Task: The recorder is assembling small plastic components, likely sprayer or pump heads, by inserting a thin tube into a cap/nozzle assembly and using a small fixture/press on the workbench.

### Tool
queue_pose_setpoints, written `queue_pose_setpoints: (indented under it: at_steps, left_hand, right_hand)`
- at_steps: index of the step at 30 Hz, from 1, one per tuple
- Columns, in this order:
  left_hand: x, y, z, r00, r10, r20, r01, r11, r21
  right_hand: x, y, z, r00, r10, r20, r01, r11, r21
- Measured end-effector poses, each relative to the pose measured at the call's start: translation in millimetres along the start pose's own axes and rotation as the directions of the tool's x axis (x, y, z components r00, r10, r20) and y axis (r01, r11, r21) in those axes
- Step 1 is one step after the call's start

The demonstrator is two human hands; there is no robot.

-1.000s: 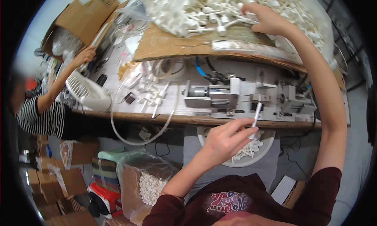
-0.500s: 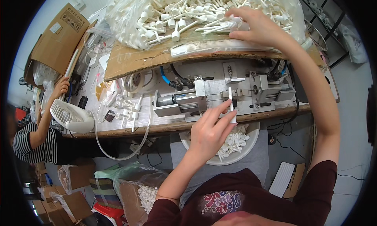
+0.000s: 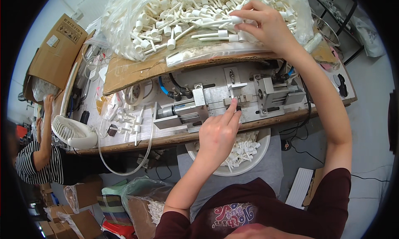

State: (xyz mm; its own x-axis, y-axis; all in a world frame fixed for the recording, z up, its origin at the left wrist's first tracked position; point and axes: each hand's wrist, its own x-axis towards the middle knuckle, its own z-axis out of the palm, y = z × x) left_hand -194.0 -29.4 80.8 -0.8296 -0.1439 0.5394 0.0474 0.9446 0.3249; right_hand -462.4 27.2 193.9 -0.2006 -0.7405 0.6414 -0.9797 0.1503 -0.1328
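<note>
At the bench's front edge my left hand [image 3: 217, 135] has its index finger stretched out, the tip on a small metal block [image 3: 239, 99] in the middle of a metal clamping fixture [image 3: 183, 112]. I see nothing held in it, though the space under its palm is hidden. Up at the pile, my right hand [image 3: 268, 29] is closed, its thumb and fingers pinching a white plastic cap with a stem [image 3: 236, 20]. Beneath that hand, more capped stems [image 3: 222, 33] lie on the cardboard, beside a large heap of the same white pieces [image 3: 199, 8] in clear plastic.
Under the bench edge stands a white tub [image 3: 266, 153] of small white pieces. A clear hose [image 3: 124, 172] loops off the bench. On the left are a white fan-like device [image 3: 72, 133], a cardboard box [image 3: 62, 48] and another person in a striped top [image 3: 37, 160].
The white piece my left hand held over the fixture no longer shows in its fingers; its index finger now reaches onto the block. My right hand has closed on a capped stem from the pile.
</note>
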Motion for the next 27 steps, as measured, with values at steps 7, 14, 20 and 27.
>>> queue_pose_setpoints:
  at_steps: [7,14,20,27]
  left_hand:
    - [0,2,-3,0.997,-0.058,0.058,0.059,0.998,-0.002]
    - [0,6,-5,0.995,-0.083,0.057,0.088,0.992,-0.09]
    - [10,31,-16,0.933,-0.256,0.253,0.347,0.452,-0.822]
    - [44,35,-15,0.901,-0.334,0.277,0.272,-0.064,-0.96]
  right_hand:
    - [2,21,-11,0.957,0.278,-0.085,-0.236,0.914,0.329]
    - [9,0,-24,0.867,0.482,-0.125,-0.353,0.772,0.529]
    - [-12,-46,-13,0.887,0.256,-0.384,-0.089,0.911,0.403]
    - [-22,-38,5,0.842,0.45,-0.298,-0.146,0.721,0.677]
